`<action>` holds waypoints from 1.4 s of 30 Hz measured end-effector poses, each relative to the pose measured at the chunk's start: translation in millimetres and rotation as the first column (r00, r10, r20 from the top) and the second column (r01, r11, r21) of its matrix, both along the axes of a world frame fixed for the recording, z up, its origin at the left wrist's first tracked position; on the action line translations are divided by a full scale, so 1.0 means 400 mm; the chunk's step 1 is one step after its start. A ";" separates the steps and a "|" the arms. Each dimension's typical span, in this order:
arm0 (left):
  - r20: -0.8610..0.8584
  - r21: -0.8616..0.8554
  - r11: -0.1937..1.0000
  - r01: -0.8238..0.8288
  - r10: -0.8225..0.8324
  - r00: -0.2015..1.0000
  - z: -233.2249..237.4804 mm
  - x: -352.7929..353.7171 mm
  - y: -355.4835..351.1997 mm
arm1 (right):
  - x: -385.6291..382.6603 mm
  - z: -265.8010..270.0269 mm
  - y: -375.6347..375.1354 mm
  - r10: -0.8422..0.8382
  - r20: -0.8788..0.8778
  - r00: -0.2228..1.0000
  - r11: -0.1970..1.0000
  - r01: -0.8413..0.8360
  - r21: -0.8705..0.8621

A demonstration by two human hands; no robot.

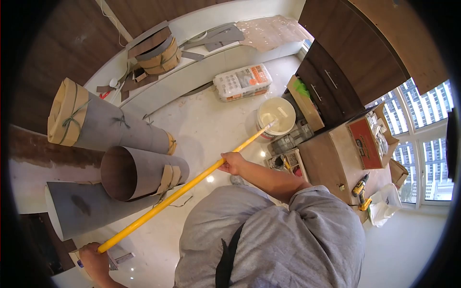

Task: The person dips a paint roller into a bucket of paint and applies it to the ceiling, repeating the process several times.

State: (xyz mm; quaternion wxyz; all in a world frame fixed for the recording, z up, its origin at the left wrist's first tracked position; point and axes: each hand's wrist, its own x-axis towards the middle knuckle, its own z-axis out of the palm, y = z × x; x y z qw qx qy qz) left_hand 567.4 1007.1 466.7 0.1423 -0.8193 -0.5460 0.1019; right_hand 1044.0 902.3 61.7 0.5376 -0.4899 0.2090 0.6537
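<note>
A yellow pole (177,194) is being held with its tip in the white bucket (260,126), the right hand (233,163) curled tight around its middle, the left hand (93,259) clenched on the end farthest from that bucket.

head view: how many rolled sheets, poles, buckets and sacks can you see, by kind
rolled sheets: 4
yellow pole: 1
white bucket: 1
sack: 1
total: 7
</note>
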 end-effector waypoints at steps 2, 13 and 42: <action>-0.010 0.136 0.987 0.086 -0.085 0.996 0.006 -0.036 -0.025 | -0.010 0.033 -0.003 0.005 0.017 1.000 1.000 -0.004 -0.031; 0.049 0.151 0.984 0.095 -0.104 0.993 -0.095 -0.146 -0.086 | -0.061 0.005 -0.038 -0.017 0.135 0.991 0.999 0.023 -0.046; 0.241 -0.359 0.929 -0.091 0.186 0.953 -0.470 -0.727 -0.690 | -0.765 -0.064 -0.400 -0.110 0.308 0.945 0.983 0.150 -0.110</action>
